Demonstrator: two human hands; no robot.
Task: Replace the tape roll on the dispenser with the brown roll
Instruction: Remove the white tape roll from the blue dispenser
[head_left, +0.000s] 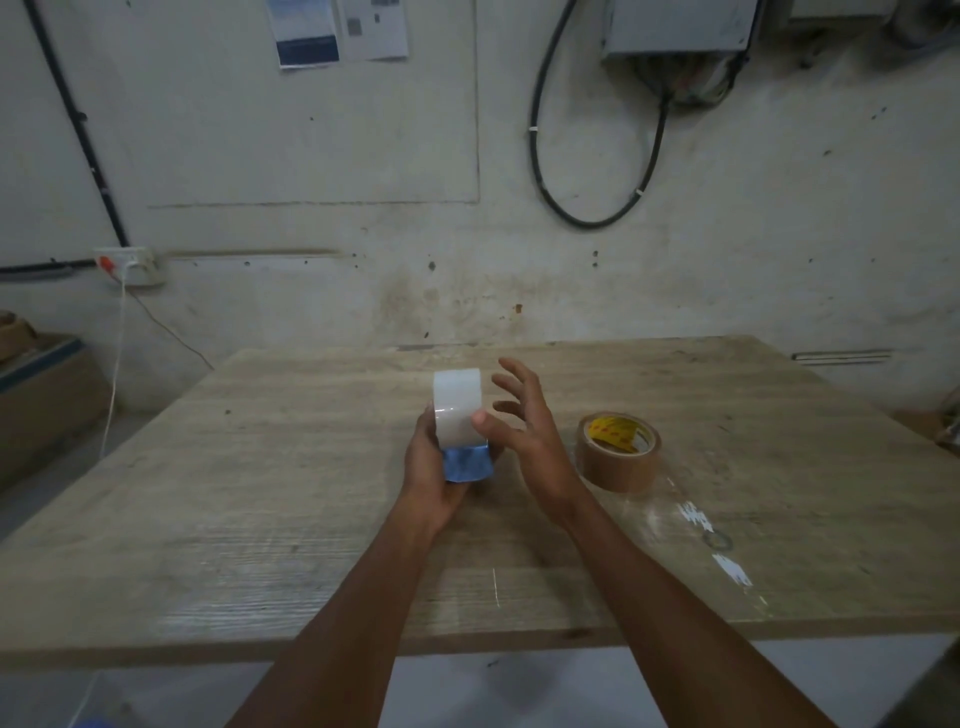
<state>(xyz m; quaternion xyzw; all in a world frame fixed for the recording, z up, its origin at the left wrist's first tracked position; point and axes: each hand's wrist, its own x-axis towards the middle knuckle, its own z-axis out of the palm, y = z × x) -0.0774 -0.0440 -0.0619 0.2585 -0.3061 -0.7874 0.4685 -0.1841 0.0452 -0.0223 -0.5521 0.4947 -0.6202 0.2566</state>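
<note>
My left hand (431, 470) holds the blue tape dispenser (467, 462) above the middle of the wooden table (291, 467). A white, translucent tape roll (457, 402) sits on the dispenser, standing on edge. My right hand (519, 421) is beside the roll with fingers spread; its thumb tip touches the roll's near side. The brown tape roll (618, 451), with a yellow and red label inside its core, lies flat on the table just right of my right hand.
A clear strip of tape or film with white marks (701, 525) lies on the table at the front right. The wall stands behind the table's far edge. A socket and white cord (127, 267) hang at left, above a box.
</note>
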